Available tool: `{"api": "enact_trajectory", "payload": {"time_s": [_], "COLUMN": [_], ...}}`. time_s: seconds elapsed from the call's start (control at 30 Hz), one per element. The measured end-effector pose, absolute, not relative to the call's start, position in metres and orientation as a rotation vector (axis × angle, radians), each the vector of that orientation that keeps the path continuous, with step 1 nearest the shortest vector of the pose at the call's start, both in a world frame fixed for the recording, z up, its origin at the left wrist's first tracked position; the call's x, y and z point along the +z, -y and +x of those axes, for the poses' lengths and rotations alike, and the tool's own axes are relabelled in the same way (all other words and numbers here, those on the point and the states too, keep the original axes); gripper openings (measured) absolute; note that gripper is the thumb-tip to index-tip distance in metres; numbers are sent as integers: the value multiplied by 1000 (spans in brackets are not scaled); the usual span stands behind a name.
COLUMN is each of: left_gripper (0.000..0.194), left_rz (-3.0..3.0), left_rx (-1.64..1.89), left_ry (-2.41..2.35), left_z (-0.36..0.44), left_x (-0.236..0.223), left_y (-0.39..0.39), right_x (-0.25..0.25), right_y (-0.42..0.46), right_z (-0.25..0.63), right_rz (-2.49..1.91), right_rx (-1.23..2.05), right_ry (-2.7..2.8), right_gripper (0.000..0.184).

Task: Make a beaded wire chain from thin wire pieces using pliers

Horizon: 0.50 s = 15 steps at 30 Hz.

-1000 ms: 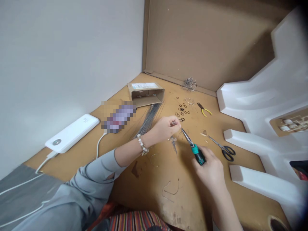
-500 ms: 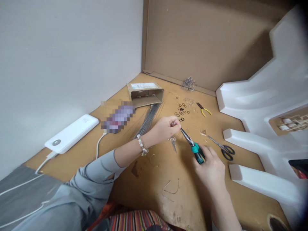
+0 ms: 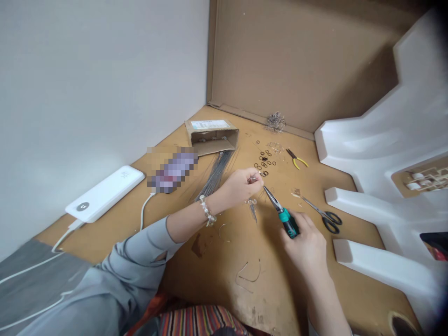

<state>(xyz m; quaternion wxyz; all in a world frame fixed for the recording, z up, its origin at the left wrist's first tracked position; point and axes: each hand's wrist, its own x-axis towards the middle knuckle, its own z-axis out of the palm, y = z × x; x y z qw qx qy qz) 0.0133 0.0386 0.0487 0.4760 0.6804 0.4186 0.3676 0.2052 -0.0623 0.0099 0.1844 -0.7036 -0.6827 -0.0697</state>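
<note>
Pliers (image 3: 284, 218) gripped in the right hand (image 3: 307, 242) slant forward-left, tips just beside the left hand (image 3: 242, 186), whose narrowed fingers pinch wire (image 3: 252, 179).

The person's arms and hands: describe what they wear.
The left arm wears a creased grey-blue sleeve, ending above a pale, clear-looking beaded bracelet. Only a scrap of greyish cuff shows on the right arm. The left hand and right hand are bare.

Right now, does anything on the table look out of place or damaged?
A dark, ragged patch mars the tabletop below the bracelet; stain or damage, I can't tell. Bent wires lie loose nearer the camera, apart from the straight wire bundle.
</note>
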Motion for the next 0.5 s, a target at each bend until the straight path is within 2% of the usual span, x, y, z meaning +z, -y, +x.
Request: {"api": "enact_trajectory", "payload": {"time_s": [0.5], "left_gripper": [11], "left_rz": [1669], "left_rx": [894], "left_ry": [-1028], "left_z": [13], "left_x": [48], "left_y": [-39], "right_x": [12], "right_y": [63], "right_z": [204], "right_rz": [-1990], "right_rx": [-170], "right_ry": [1934], "right_gripper": [32]}}
